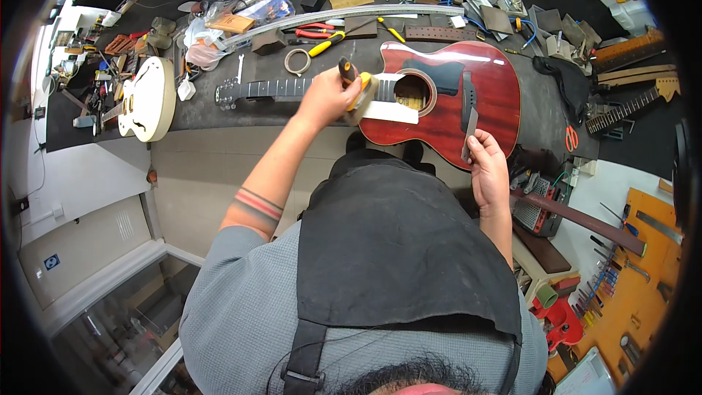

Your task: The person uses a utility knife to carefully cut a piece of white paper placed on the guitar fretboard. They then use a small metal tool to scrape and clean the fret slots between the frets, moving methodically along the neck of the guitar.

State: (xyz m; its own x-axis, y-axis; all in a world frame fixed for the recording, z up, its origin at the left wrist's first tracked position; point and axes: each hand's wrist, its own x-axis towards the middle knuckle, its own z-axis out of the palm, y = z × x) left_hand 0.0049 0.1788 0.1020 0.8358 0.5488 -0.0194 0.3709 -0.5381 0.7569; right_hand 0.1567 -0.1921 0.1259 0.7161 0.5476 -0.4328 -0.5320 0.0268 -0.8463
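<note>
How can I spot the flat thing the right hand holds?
Find the red guitar. At its near edge, the right hand pinches a thin strip. It is grey, unlike the wider white piece by the sound hole.

- The acoustic guitar (pixel 497 99) lies across the workbench (pixel 194 113), headstock left, body right.
- The left hand (pixel 329 99) is over the neck beside the body, its hand tool (pixel 363 95) left of the sound hole (pixel 411 93).
- A sheet (pixel 391 112) sits over the body, nearer the person than the fretboard's end.
- The right hand (pixel 486 153) is at the body's near edge, a flat strip (pixel 471 133) over the body.
- Behind the neck is a ring (pixel 287 64); a wrench (pixel 240 67) is left of it.
- Pliers (pixel 316 34) lie farther back, before a long bar (pixel 351 12).
- Another guitar (pixel 156 99) is at far left.
- Right of the body are a cloth (pixel 563 88), then a loose neck (pixel 625 110).
</note>
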